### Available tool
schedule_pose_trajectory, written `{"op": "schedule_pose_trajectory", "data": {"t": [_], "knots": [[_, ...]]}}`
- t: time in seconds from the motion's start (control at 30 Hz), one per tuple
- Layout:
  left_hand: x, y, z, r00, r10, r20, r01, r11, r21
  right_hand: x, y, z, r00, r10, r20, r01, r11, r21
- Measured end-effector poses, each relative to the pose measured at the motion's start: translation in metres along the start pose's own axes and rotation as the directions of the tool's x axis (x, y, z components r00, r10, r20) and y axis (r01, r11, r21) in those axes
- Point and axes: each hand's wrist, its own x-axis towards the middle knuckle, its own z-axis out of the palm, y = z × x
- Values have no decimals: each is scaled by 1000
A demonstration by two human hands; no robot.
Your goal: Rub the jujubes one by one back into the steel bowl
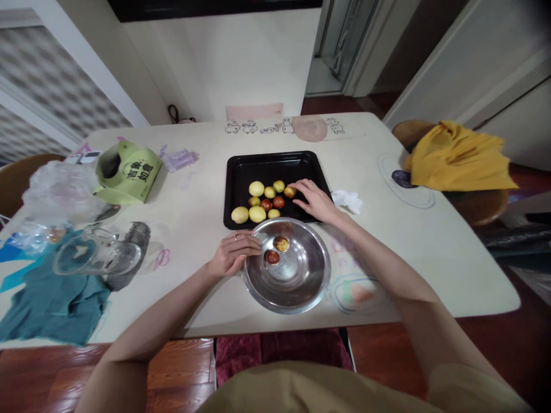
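My left hand (238, 250) grips the left rim of a round metal bowl (301, 292), its fingers over the edge and its thumb outside. Inside the bowl lie a red-brown jujube (271, 257) and a yellow, brown-spotted one (282, 244). Over the right part of a black baking tray (245, 166) is my right hand (317, 201), thumb and fingers apart. Its fingertips are at a yellow-brown jujube (290, 192). Several more jujubes (278, 202) sit close together on the tray, alongside larger yellow lemon-like fruits (257, 214) towards the left.
Right of the tray lies a crumpled white tissue (348, 201). A green paper bag (133, 172), clear plastic bag (62, 192), glass pitcher (103, 253) and teal cloth (55, 312) are on the left. Yellow cloth (458, 158) covers a chair at the right edge.
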Motion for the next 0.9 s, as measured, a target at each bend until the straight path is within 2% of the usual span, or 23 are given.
{"op": "schedule_pose_trajectory", "data": {"t": [0.17,0.4,0.5,0.6,0.7,0.8,0.9], "knots": [[0,0,0,1000,-13,1,13,1000,-3,-2,-8,-1,999,-32,6,32,994,102],[-1,0,1,1000,-15,6,15,1000,-6,-2,-13,1,994,-72,77,62,990,124],[-2,0,0,1000,-15,13,16,1000,-9,-2,-25,-11,998,-50,37,45,991,129],[-1,0,-1,1000,-17,21,17,1000,-11,-8,-51,-34,998,-68,5,67,990,122],[0,1,-1,999,-23,28,23,1000,-2,-19,-81,-54,982,-147,122,130,982,134],[1,2,-2,999,-22,28,21,1000,13,-31,-105,-61,918,-247,311,207,966,158],[1,3,-1,999,-24,27,23,999,21,-42,-121,-55,848,-308,431,272,951,145]]}}
